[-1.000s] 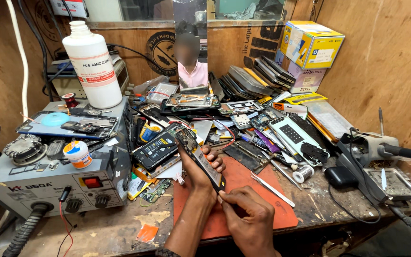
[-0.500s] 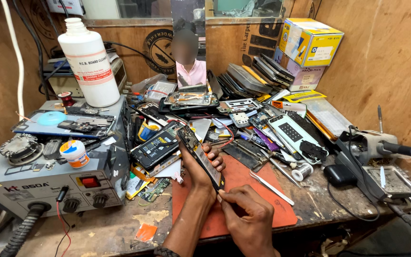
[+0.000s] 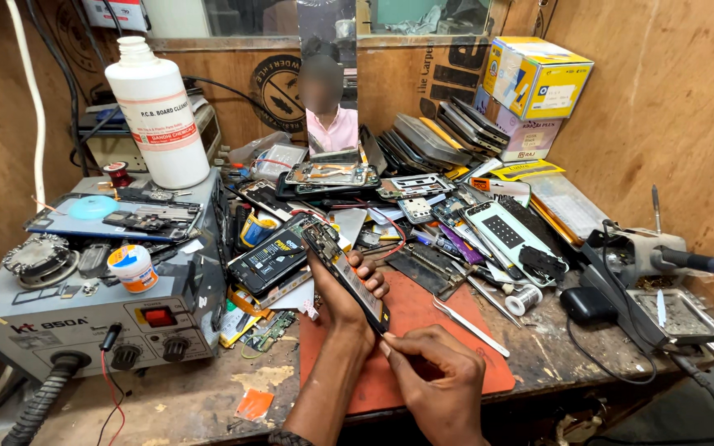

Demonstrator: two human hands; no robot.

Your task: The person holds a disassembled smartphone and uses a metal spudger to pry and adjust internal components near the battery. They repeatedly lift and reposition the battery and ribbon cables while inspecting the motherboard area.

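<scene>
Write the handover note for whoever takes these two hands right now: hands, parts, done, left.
Left hand: grips the opened phone, tilted on edge above the red mat.
Right hand: pinched at the phone's lower end; any tool in it is hidden.
Tweezers lie on the mat, to the right of the phone.
Done: phone's insides are exposed.
Left: work at that lower end is unfinished.

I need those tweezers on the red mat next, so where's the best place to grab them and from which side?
Grip the tweezers around the middle of their thin metal legs, coming straight down from above. They lie flat and slanted on the red mat, apart from the right hand, which is at the phone's lower end; the left hand holds that phone on edge.
</scene>
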